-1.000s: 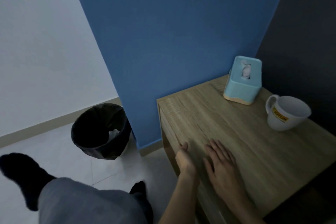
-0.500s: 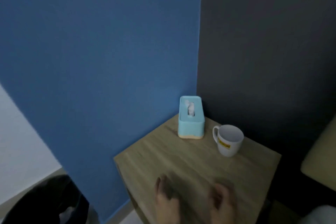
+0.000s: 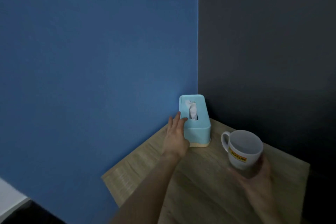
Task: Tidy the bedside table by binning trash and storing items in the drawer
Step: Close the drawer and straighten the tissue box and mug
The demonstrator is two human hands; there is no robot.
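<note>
A light blue tissue box (image 3: 199, 129) with white tissue poking from its slot stands in the far corner of the wooden bedside table (image 3: 200, 187). My left hand (image 3: 175, 136) lies against the box's left side, fingers straight, thumb touching its top edge. A white mug (image 3: 242, 148) with a yellow label and its handle to the left stands at the right. My right hand (image 3: 258, 176), blurred, cups the mug's lower near side with its fingers curled round it.
A blue wall rises on the left and a dark grey wall on the right, meeting behind the tissue box. The table's left edge runs along the blue wall. A strip of pale floor shows at the bottom left.
Both hands left the near part of the table top and reached forward: the left to the tissue box, the right to the mug. The view swung right, and the black bin dropped out of sight.
</note>
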